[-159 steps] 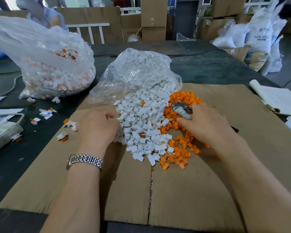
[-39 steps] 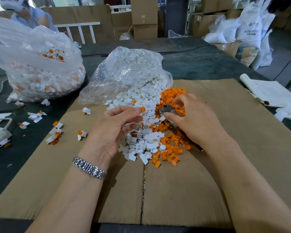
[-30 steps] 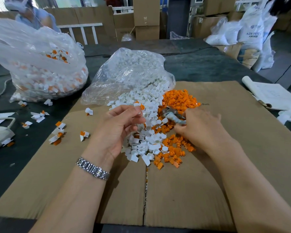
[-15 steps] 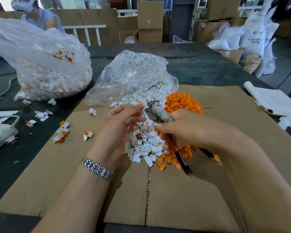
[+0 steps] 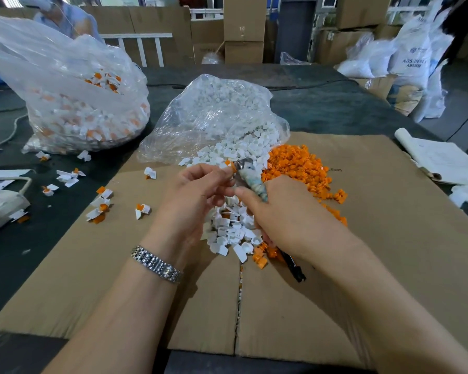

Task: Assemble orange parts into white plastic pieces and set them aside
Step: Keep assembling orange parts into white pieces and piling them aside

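Left hand (image 5: 197, 190) pinches a small orange-and-white piece (image 5: 229, 165); right hand (image 5: 287, 214) grips pliers (image 5: 250, 179) at it; a skewed squeeze could pop the insert loose

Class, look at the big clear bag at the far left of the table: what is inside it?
The clear bag holds white pieces with orange parts showing among them. The plastic blurs them, and whatever lies deep in the heap is covered.

White plastic pieces (image 5: 229, 230) lay beside bright orange parts (image 5: 297, 164) on brown cardboard (image 5: 389, 238); the tabletop (image 5: 322, 109) was dark grey-green, the wristwatch band (image 5: 157, 264) silver, the bags (image 5: 214, 114) clear.
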A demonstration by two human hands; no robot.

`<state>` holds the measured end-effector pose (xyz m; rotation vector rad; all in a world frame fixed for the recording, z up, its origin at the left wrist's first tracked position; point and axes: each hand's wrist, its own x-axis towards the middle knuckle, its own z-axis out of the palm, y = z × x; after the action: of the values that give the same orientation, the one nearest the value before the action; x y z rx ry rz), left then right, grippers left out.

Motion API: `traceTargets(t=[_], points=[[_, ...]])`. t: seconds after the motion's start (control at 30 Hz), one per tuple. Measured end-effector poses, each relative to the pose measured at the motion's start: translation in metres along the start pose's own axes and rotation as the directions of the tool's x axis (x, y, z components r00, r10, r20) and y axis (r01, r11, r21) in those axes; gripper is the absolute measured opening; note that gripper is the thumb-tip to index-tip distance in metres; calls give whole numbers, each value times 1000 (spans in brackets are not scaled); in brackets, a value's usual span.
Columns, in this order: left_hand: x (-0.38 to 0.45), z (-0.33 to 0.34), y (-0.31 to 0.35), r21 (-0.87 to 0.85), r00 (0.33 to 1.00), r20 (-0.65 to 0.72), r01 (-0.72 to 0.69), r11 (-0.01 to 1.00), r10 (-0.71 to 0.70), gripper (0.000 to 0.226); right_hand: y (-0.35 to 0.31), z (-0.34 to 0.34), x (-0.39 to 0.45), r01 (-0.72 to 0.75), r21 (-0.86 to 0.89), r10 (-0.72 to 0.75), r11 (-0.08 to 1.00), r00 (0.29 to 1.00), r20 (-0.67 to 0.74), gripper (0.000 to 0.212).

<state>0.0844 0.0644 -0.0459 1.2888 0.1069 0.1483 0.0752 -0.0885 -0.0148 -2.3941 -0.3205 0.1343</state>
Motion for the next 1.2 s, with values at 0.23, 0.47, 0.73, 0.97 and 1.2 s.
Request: traceTargets(t=[0.23,0.47,0.73,0.97,1.2], points=[[1,1,-1,7,998,54,21,1000,-22,15,13,-5,4,0,92,-3,996,999,41,51],[8,-30,6,531,887,-335,-101,842,317,16,31,-39,20,-92,44,91,995,995,32,59],[17,-50,8,866,815,-325,53,496,479,9,70,-31,38,-223,-353,151,909,964,-220,43],[26,-48,-6,953,978,-133,81,292,163,21,70,-17,37,-218,-484,118,848,966,-228,54],[30,-46,-11,920,971,-165,88,382,173,9,77,-15,40,-155,-454,73,877,979,-192,56]])
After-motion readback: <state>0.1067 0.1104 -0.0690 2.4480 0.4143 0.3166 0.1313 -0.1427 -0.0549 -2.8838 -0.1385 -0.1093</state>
